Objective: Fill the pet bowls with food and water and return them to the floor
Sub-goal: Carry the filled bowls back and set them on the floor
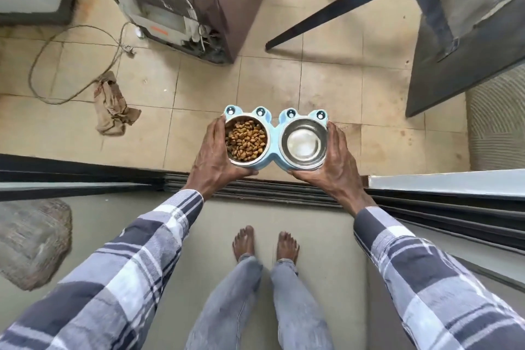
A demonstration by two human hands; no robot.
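Note:
A light-blue frog-shaped double feeder (274, 139) is held level in the air above the tiled floor. Its left steel bowl (246, 141) is full of brown kibble. The right steel bowl (304, 143) looks shiny inside; whether it holds water I cannot tell. My left hand (216, 156) grips the feeder's left end, fingers curled under it. My right hand (336, 162) grips the right end the same way. Both arms wear plaid sleeves.
I stand barefoot just inside a sliding-door track (270, 190). Beyond it lie beige floor tiles (199, 88), a crumpled rag (113, 105), a loose cable (71, 45), the back of an appliance (176, 0), a dark chair leg (335, 8) and a mat (497, 122).

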